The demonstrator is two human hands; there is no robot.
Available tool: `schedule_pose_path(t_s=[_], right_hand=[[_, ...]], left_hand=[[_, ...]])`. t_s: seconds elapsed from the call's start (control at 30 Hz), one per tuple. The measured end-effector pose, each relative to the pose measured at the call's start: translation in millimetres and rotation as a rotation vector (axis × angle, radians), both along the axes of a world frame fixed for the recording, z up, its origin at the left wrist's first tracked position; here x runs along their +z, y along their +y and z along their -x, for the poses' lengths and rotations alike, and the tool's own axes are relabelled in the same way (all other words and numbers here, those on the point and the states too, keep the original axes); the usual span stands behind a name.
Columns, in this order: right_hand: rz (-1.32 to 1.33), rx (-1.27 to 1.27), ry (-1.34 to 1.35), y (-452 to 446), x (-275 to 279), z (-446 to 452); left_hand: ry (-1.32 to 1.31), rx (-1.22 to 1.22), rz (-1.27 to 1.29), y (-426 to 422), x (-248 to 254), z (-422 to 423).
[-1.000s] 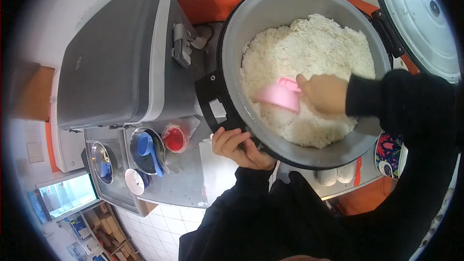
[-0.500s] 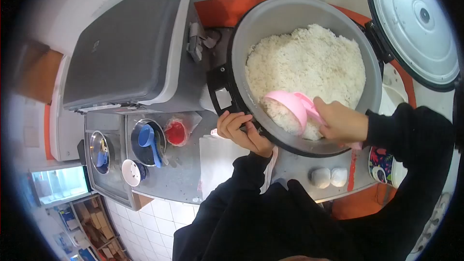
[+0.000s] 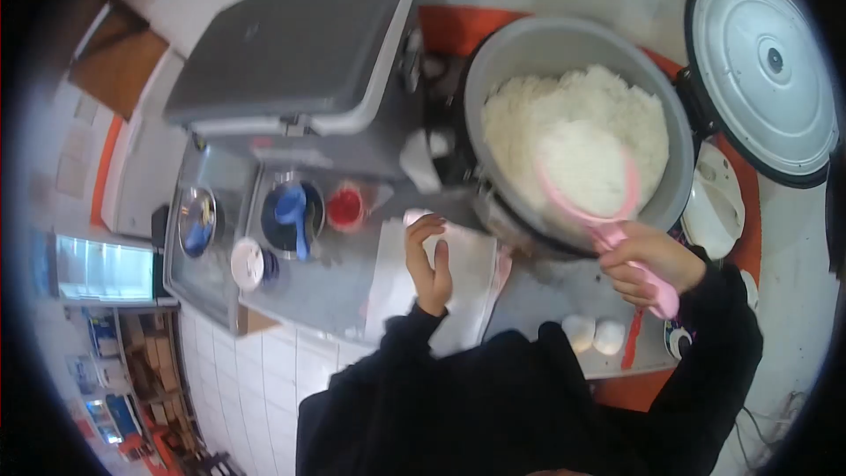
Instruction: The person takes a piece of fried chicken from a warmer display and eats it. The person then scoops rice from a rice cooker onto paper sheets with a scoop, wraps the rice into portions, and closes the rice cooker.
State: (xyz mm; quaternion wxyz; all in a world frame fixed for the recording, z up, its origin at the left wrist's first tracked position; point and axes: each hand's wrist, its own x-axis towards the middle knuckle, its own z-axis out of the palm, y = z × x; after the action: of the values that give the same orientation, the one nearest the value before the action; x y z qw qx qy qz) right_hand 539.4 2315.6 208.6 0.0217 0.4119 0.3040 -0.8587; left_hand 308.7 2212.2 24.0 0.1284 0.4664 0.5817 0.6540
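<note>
My right hand [image 3: 650, 263] grips the handle of a pink scoop [image 3: 606, 231], whose bowl is heaped with white rice [image 3: 582, 167]. The loaded scoop is held over the near side of a large rice cooker [image 3: 551, 46], where more cooked rice [image 3: 520, 119] lies inside. Over a stack of white paper sheets [image 3: 471, 286] is my left hand [image 3: 429, 269], its thumb apart from its fingers and nothing visible in it. The cooker's round lid [image 3: 736, 79] stands raised at the right.
A big grey cooler box [image 3: 291, 53] stands at the back left. Nearer are a metal bowl with a blue ladle [image 3: 293, 210], a red tub [image 3: 345, 206] and a white cup [image 3: 248, 264]. Two round white bundles [image 3: 579, 332] sit near the front edge, beside a red strip [image 3: 633, 344].
The pink scoop has come up out of the rice, now full and turned upward. My left hand has let go of the cooker's rim and moved over the paper. The view has shifted.
</note>
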Motion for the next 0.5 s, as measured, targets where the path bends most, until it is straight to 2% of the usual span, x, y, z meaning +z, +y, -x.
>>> schedule_pose_path(t_s=[0.07,0.13,0.17,0.2,0.23,0.27,0.3,0.33,0.4,0.47,0.5], right_hand=[[0.082,-0.004,-0.033,-36,-5,-16],[0.225,-0.071,0.037,-81,-17,-28],[0.241,-0.063,0.029,-102,-27,-25],[0.362,-0.063,0.055,-124,-44,-21],[0.473,-0.069,0.085,-142,-61,-16],[0.476,-0.073,0.083,-156,-81,-6],[0.586,-0.134,0.116,-170,-103,7],[0.696,-0.196,0.150,-185,-124,21],[0.360,-0.189,0.202,-197,-158,57],[-0.429,-0.111,-0.112,-199,-212,96],[-1.105,-0.092,-0.422,-199,-240,118]], left_hand=[[0.131,-0.306,0.401,-48,-16,29],[0.373,-0.485,0.585,-96,-57,52],[0.506,-0.538,0.771,-120,-77,62],[0.491,-0.542,0.790,-144,-97,67],[0.639,-0.535,0.787,-163,-115,71],[0.794,-0.527,0.770,-175,-129,77],[0.833,-0.566,0.883,-187,-137,80],[0.835,-0.572,0.880,-195,-146,86],[0.897,-0.595,0.849,-202,-157,94],[0.859,-0.635,0.828,-205,-154,98],[0.818,-0.652,0.802,-203,-153,99]])
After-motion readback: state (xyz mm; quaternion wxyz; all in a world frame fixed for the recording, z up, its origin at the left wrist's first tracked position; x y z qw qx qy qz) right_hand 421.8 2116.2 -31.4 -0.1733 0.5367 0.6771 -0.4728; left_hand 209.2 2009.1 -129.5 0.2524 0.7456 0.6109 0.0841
